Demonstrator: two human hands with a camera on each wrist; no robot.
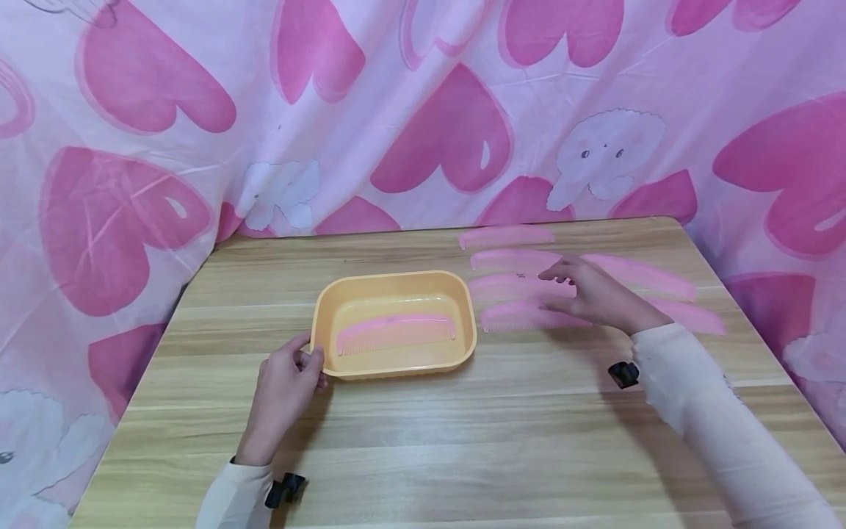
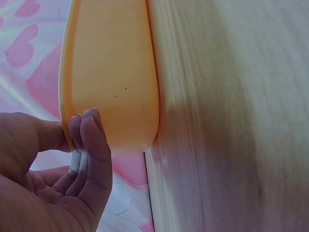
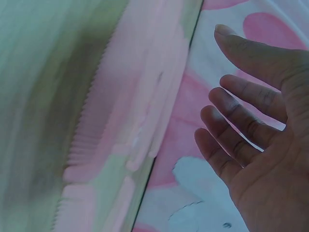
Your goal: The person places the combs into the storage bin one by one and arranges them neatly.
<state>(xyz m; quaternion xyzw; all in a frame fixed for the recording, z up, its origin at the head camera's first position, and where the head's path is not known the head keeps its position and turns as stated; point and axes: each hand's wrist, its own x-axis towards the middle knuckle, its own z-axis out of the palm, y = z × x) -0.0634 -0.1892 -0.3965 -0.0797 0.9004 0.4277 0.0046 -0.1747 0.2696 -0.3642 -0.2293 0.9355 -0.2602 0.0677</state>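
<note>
The left hand (image 1: 287, 386) grasps the near-left corner of a shallow yellow tray (image 1: 390, 286), its thumb on one side of the rim and its fingers against the outer wall. The tray stands upright on a wood-grain table (image 1: 423, 455), and one pink comb (image 1: 396, 332) lies flat inside it, teeth toward the person.

The right hand (image 1: 598, 294) is loose and holds nothing — in the right wrist view its fingers are slightly bent and spread, with the thumb well apart from them. It hovers over more pink combs lying to the right of the tray: four in a column, from the farthest comb (image 1: 507, 236) near the back edge to the nearest comb (image 1: 512, 317) just beside the tray, and two others farther right, the upper comb (image 1: 648, 275) and the lower comb (image 1: 694, 317) (the hand and wrist hide parts of several).

Both arms wear pale sleeves (image 1: 707, 400), each with a small black piece at the wrist. Behind the table hangs a pink cloth (image 1: 370, 143) printed with hearts and white animals.
</note>
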